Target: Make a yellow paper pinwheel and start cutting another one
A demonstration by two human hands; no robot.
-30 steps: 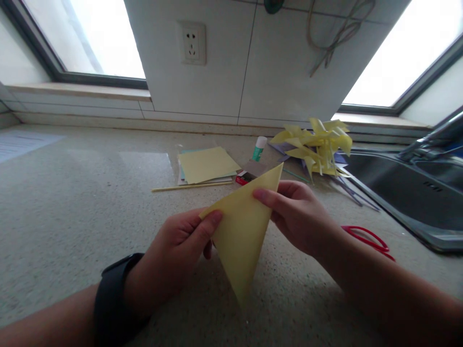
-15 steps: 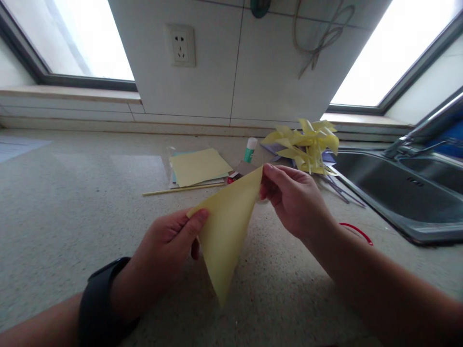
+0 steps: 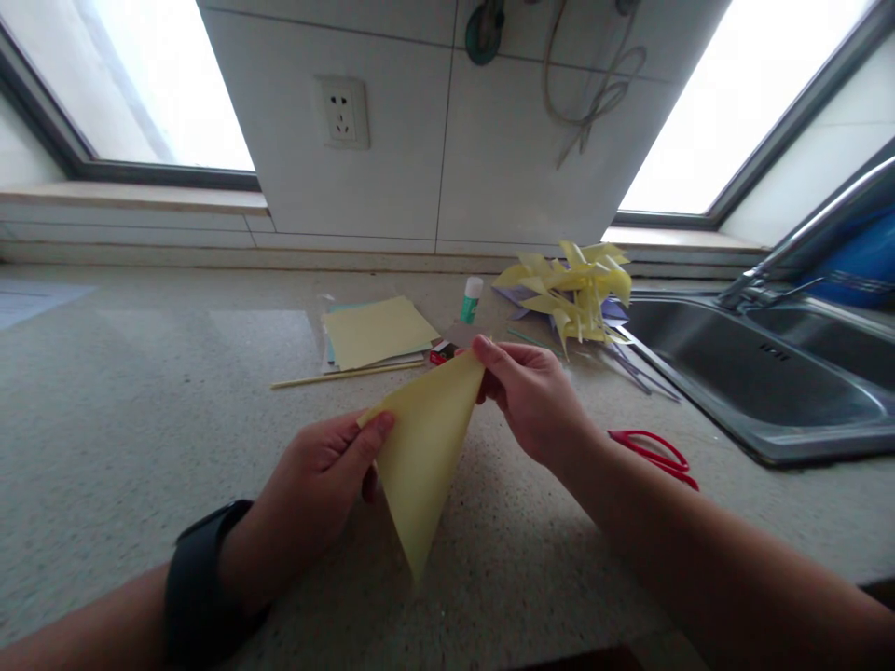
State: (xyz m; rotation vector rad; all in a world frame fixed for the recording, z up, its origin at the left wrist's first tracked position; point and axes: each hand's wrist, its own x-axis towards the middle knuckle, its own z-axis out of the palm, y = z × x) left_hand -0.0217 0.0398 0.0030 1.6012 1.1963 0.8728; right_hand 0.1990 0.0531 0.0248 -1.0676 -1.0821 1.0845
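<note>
A sheet of yellow paper, folded into a triangle, is held up over the counter with one point hanging down. My left hand pinches its left corner, thumb on top. At the upper right corner, my right hand grips the paper between thumb and fingers. Beyond it lie a stack of coloured paper sheets, a thin wooden stick and a small red and black box, partly hidden. A glue stick with a white cap stands upright behind them.
Yellow paper pinwheels lie in a heap at the back right, by the steel sink and its faucet. Red-handled scissors rest beside my right forearm. A socket is on the wall. A printed sheet lies far left.
My right hand, with its corner of the paper, has come slightly left and lower. The view has shifted, so more of the scissors and the red and black box shows. Both hands keep their hold.
</note>
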